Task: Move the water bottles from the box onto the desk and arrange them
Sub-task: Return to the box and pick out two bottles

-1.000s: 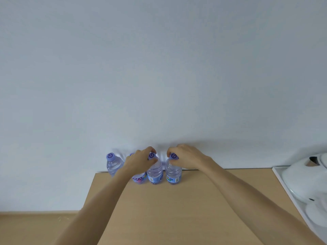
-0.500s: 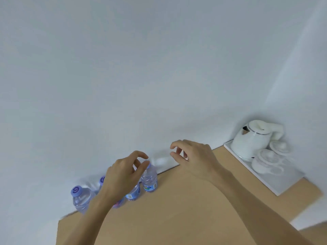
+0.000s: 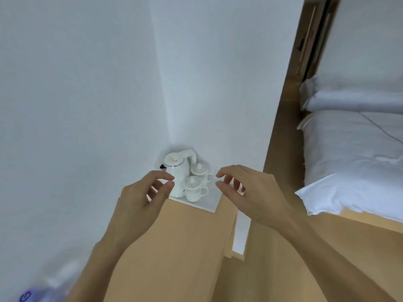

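Observation:
Both of my hands hover in the air above the wooden desk [image 3: 174, 247] and hold nothing. My left hand [image 3: 141, 201] has loosely curled fingers, thumb near the fingertips. My right hand [image 3: 248, 192] is likewise loosely curled, a little to the right. One water bottle [image 3: 43, 290] with a purple cap shows blurred at the bottom left corner, against the wall; the other bottles are out of frame. No box is in view.
A white tray [image 3: 207, 203] in the desk's far corner carries a white kettle [image 3: 176, 171] and two lidded cups [image 3: 194, 188]. Right of the desk lies a bed [image 3: 353, 162] with white bedding and pillows. White walls meet behind the kettle.
Both hands let go of the bottle caps and lifted off. The view swung to the right, so the bottles slid to the bottom left and the kettle and bed came into view.

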Motion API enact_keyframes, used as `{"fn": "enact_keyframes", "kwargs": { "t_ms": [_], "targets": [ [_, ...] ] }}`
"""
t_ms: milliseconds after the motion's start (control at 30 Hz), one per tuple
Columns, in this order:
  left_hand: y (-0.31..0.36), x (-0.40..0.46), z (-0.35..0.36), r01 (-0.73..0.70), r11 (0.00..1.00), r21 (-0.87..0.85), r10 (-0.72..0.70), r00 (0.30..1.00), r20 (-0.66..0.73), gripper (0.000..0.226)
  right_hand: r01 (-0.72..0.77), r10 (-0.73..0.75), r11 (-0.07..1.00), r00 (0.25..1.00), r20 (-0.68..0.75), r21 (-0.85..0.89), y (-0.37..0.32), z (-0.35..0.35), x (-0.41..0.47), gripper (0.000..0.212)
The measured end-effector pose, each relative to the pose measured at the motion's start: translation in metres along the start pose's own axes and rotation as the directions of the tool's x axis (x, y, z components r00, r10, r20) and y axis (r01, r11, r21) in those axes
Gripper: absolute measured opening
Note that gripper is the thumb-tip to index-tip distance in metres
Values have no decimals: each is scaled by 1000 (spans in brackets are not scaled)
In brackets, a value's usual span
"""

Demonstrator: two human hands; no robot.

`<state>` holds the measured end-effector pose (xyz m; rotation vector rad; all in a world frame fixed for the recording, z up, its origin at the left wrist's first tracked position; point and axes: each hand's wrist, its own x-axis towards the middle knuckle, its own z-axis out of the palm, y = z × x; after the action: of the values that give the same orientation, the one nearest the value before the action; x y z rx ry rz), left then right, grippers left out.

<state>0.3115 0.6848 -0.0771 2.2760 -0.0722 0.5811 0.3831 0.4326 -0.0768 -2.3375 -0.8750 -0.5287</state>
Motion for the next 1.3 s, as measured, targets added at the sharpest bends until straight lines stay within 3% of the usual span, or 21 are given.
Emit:
{"fn": "enact_keyframes", "kwargs": {
  "t_ms": [400, 467, 533, 833, 1300],
  "targets": [
    [145, 88, 225, -210, 963, -166, 244, 945, 219, 6, -158, 111, 974, 956, -271, -160, 176, -177, -63, 10],
    [161, 99, 254, -208, 961, -181, 249, 938, 240, 16, -170, 110, 969, 948, -298, -182, 201, -194, -66, 9],
    [172, 112, 280, -221, 961, -168, 260, 928, 267, 25, -179, 113, 966, 941, -318, -186, 228, -204, -68, 11],
    [177, 215, 399, -287, 953, -101, 304, 893, 332, 8, -291, 216, 936, 919, -330, -200, 358, -210, -36, 11],
    [193, 454, 566, -239, 936, -258, 323, 873, 365, 16, -366, 266, 903, 886, -380, -223, 560, -248, 115, 10]
  ]
}}
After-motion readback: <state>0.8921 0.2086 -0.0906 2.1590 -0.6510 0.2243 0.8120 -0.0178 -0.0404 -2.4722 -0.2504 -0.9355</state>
